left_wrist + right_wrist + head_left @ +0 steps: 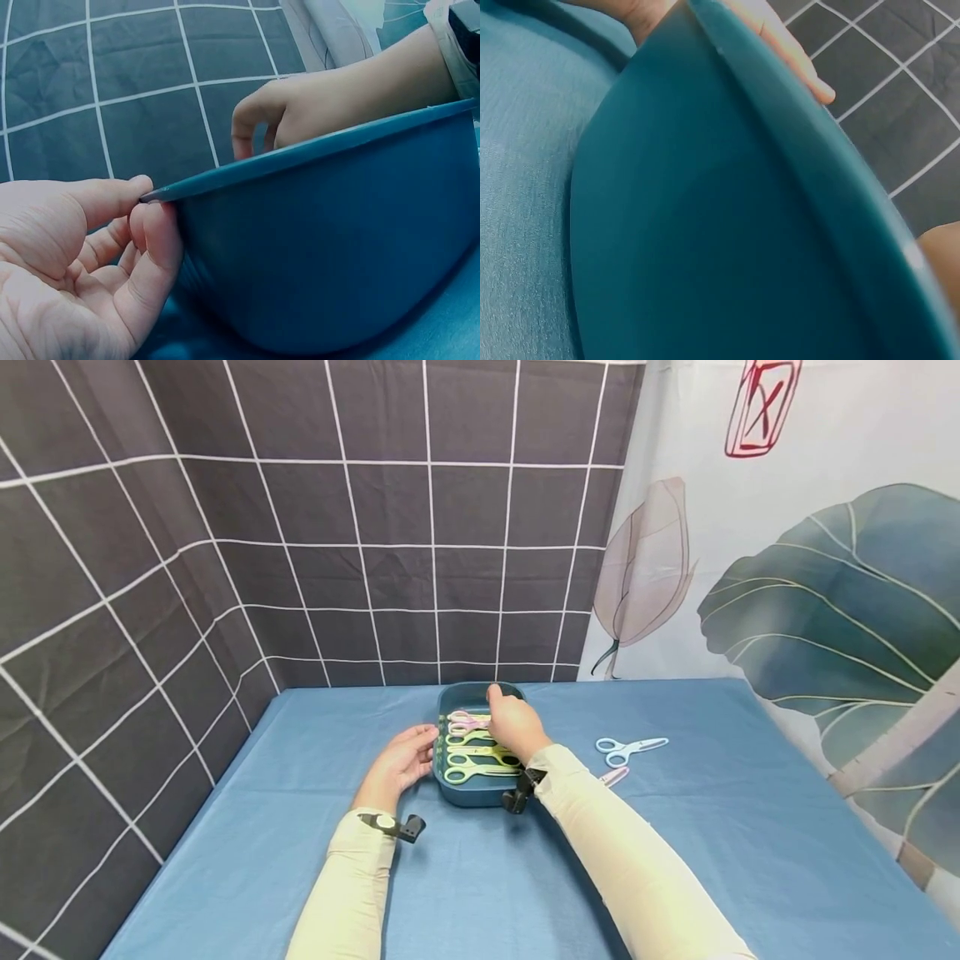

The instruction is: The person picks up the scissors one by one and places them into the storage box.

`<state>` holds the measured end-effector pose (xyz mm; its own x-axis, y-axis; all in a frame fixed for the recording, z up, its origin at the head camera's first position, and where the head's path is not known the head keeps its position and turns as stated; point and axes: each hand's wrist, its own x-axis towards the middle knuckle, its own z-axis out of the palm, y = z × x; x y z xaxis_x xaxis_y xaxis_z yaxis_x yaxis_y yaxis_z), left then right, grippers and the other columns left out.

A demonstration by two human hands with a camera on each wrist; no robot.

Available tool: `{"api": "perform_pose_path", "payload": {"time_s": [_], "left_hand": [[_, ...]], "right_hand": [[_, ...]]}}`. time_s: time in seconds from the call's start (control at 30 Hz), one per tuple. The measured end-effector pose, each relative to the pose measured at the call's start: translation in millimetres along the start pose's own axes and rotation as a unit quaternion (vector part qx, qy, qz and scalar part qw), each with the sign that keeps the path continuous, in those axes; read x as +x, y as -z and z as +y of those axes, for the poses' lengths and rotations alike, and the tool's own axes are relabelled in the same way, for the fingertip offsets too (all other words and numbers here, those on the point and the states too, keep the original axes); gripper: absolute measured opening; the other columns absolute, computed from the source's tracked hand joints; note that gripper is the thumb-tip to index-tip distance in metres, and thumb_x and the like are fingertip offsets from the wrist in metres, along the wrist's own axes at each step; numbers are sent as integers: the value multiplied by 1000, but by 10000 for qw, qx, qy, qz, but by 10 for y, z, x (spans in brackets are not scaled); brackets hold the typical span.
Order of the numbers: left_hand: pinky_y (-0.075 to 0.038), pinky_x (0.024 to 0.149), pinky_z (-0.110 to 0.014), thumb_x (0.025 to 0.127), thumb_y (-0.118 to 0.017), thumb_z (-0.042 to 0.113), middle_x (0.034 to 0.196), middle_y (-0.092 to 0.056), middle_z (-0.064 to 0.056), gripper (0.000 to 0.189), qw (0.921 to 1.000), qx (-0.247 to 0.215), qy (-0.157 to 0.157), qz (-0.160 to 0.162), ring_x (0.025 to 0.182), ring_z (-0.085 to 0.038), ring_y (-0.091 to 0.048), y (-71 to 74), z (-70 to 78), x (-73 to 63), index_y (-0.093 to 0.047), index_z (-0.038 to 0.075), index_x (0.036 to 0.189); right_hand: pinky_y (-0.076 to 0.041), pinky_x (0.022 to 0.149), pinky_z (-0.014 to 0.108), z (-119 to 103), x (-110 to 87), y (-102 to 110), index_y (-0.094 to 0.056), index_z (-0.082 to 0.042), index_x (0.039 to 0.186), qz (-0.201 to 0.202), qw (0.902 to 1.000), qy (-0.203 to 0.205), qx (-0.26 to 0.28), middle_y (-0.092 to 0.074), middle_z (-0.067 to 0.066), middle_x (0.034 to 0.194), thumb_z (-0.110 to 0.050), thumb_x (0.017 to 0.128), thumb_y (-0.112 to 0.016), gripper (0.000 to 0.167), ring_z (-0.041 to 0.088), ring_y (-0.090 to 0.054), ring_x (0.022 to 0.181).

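Note:
A deep blue plastic basin (468, 797) stands on the cloth before me. My left hand (405, 760) is at its left side; in the left wrist view the thumb and fingers (157, 232) pinch the rim. Several scissors lie in a row inside, among them yellow-green scissors (461, 770) and pink scissors (467, 723) farther back. Over the basin's right rim reaches my right hand (517, 727), bent down beside the pink scissors. Its fingertips are hidden behind the basin wall in the left wrist view, so whether it holds the scissors cannot be told.
To the right of the basin, light-blue scissors (630, 748) lie on the blue cloth (720, 827). Pink scissors (615, 776) lie nearby, partly covered by my right sleeve. A dark gridded curtain (390, 577) hangs behind the table.

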<state>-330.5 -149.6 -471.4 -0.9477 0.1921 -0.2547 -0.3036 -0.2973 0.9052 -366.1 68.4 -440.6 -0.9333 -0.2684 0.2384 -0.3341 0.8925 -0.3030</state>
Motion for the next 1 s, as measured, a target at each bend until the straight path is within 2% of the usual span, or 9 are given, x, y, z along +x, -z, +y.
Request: {"api": "perform_pose_path", "payload": {"time_s": [0.17,0.33,0.57,0.67,0.73,0.8,0.9,0.97,1.0], "left_hand": [[-48,56,-20,106,-52,11,81,-59,3,22,9999,111,19,-17,66,-6,-53,-5,-9,0,-48,1,125],[-49,57,-21,105,-53,11,83,-60,2,20,10000,89,-4,-10,67,-7,-54,0,-9,17,-49,2,122],[-49,58,-21,106,-52,12,85,-61,2,24,9999,115,24,-18,68,-7,-55,-11,9,6,-48,1,127],[-49,58,-21,106,-53,12,86,-61,1,26,9999,106,17,-17,68,-7,-55,-13,13,-1,-47,0,128],[-49,58,-21,106,-53,12,86,-60,1,27,9999,100,9,-1,68,-7,-54,-5,10,-6,-47,-1,129],[-49,57,-21,105,-53,11,86,-60,1,27,9999,88,35,39,67,-7,-53,0,3,-12,-46,-1,129],[-48,57,-21,106,-52,11,86,-59,1,27,9999,67,80,82,68,-7,-52,7,-8,-18,-46,-1,129],[-48,57,-21,105,-53,11,86,-59,1,27,9999,37,92,106,68,-7,-52,6,-11,-18,-46,0,130],[-48,57,-21,105,-53,11,87,-59,1,28,9999,17,83,116,68,-7,-52,6,-12,-17,-47,0,130]], "right_hand": [[-49,55,40,-25,-3,-8,-48,-7,113,-224,9985,9,-490,-60,7,72,-11,94,-65,26,22,-59,58],[-51,59,42,-41,-5,9,-48,-8,112,-279,9983,-40,-506,-63,9,77,-12,95,-64,24,24,-62,63],[-52,61,43,-52,-5,34,-49,-8,112,-326,9982,-77,-504,-64,11,80,-10,96,-60,19,25,-63,66],[-52,61,43,-43,7,39,-51,-9,114,-52,9998,-17,-213,-64,9,79,-7,95,-58,21,24,-63,66],[-53,65,43,-21,19,50,-53,-10,115,455,9985,-13,300,-67,8,81,-6,95,-55,20,25,-65,70],[-54,70,44,22,12,86,-57,-10,115,1114,9879,-60,1073,-70,7,85,-5,96,-51,20,26,-67,74],[-54,76,45,162,-33,182,-60,-10,113,2120,9546,-233,2081,-73,7,92,-6,98,-48,19,27,-69,82],[-53,78,45,307,-99,268,-60,-8,112,2546,9334,-432,2492,-73,10,94,-7,98,-49,18,29,-69,84],[-53,80,45,394,-136,309,-60,-7,112,2674,9265,-558,2589,-73,12,96,-7,98,-50,17,30,-69,86]]}}
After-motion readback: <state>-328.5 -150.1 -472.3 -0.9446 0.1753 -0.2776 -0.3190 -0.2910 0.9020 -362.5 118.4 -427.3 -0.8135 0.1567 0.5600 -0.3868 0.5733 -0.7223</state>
